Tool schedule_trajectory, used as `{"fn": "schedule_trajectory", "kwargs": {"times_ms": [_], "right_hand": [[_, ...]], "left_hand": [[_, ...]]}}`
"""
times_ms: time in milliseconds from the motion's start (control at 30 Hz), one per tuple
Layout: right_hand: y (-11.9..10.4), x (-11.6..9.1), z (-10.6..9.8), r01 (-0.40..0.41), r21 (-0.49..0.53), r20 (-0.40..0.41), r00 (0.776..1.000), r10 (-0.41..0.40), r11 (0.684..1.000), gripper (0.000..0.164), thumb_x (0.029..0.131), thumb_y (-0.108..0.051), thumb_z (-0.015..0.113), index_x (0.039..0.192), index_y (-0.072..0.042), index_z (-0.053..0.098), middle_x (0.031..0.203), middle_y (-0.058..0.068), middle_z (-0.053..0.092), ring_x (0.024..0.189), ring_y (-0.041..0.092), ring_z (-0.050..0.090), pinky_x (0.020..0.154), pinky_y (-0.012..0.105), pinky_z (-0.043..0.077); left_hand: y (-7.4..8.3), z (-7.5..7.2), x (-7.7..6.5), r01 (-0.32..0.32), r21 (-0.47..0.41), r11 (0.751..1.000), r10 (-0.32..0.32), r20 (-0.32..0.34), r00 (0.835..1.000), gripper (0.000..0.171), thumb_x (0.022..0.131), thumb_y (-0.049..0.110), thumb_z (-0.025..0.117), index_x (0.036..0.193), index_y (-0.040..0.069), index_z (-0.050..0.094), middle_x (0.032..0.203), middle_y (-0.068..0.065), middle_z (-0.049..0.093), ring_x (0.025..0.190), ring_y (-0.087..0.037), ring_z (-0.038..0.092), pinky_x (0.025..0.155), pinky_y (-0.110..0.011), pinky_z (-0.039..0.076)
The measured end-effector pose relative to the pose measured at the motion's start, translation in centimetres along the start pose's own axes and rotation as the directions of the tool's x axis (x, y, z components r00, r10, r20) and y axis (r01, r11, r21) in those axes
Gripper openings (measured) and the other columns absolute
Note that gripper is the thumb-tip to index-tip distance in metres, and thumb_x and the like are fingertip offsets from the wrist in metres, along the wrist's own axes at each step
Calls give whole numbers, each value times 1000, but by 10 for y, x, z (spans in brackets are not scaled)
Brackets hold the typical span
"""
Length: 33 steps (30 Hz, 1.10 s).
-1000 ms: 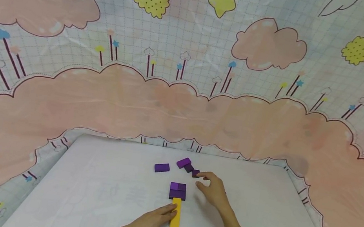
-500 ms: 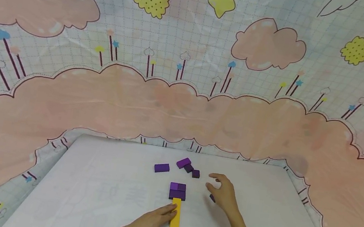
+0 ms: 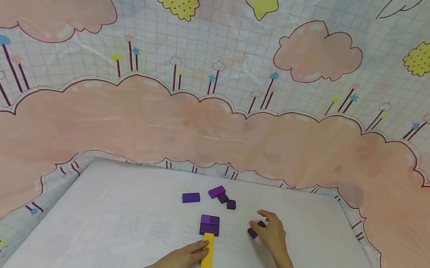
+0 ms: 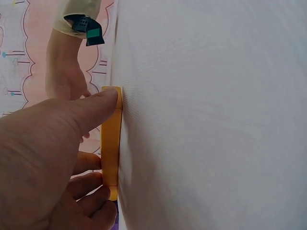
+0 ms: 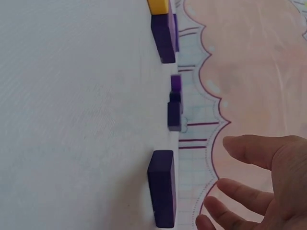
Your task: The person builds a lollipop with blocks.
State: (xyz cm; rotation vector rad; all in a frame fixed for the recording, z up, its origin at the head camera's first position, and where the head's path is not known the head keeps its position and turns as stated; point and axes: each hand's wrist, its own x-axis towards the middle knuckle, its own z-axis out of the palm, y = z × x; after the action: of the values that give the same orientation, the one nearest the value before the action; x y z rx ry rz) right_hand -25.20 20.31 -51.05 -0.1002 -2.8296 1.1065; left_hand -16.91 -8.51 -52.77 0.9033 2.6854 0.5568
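My left hand [image 3: 179, 266] holds a long yellow block [image 3: 207, 259] lying on the white tabletop. In the left wrist view its thumb presses one end of the yellow block [image 4: 111, 143] and its fingers curl at the other. Against the far end sits a small group of purple blocks [image 3: 209, 230], set together in a square. My right hand [image 3: 272, 234] hovers at the right over a purple block [image 3: 253, 233], partly covered by the hand in the head view. In the right wrist view its fingers are apart, and a gap shows between them and that purple block [image 5: 162, 189].
Farther back on the white table [image 3: 110, 211] lie a loose purple block [image 3: 191, 197], another tilted purple block [image 3: 216, 192], and two small dark purple cubes, one [image 3: 223, 198] beside the other [image 3: 231, 204]. A cloud-patterned cloth [image 3: 215, 134] surrounds the table.
My right hand has moved right, from beside the small dark cube to above the separate purple block, which has come into sight. The left hand has kept its place on the yellow block.
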Motion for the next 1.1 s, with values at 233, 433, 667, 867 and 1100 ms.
{"fn": "schedule_trajectory", "kwargs": {"times_ms": [233,433,667,867,1100], "right_hand": [[7,2,-2,-53,-73,14,998,54,996,60,85,-34,73,134,-3,57,140,27,52,127,50,47,98,72,38],[13,2,-2,-74,-126,38,996,79,989,74,79,-42,78,134,0,55,135,28,55,123,49,50,95,71,42],[15,-1,-1,-82,-163,65,993,94,983,81,72,-45,83,133,0,56,131,30,56,118,49,54,91,70,45],[16,-4,-1,-97,-171,64,992,109,981,81,70,-42,85,132,2,56,126,29,59,115,46,56,90,68,46],[18,-6,0,-86,-206,67,993,101,975,79,69,-41,85,129,2,58,126,30,59,115,48,55,89,68,45]], "left_hand": [[-1,-1,1,13,-2,1000,-13,12,1000,77,87,59,64,147,17,45,161,3,31,146,-17,36,113,-41,43],[-1,0,1,12,2,1000,-12,9,1000,77,86,60,63,148,17,45,161,4,30,147,-17,35,113,-40,43],[-2,1,2,12,2,1000,-12,11,1000,77,86,59,64,148,17,45,161,3,30,147,-17,35,113,-40,42],[-2,2,1,6,-3,1000,-6,7,1000,76,87,58,64,148,16,45,161,2,30,147,-17,35,114,-41,42],[0,1,1,10,1,1000,-10,7,1000,76,87,58,65,148,16,45,161,3,31,147,-17,35,114,-41,42]]}}
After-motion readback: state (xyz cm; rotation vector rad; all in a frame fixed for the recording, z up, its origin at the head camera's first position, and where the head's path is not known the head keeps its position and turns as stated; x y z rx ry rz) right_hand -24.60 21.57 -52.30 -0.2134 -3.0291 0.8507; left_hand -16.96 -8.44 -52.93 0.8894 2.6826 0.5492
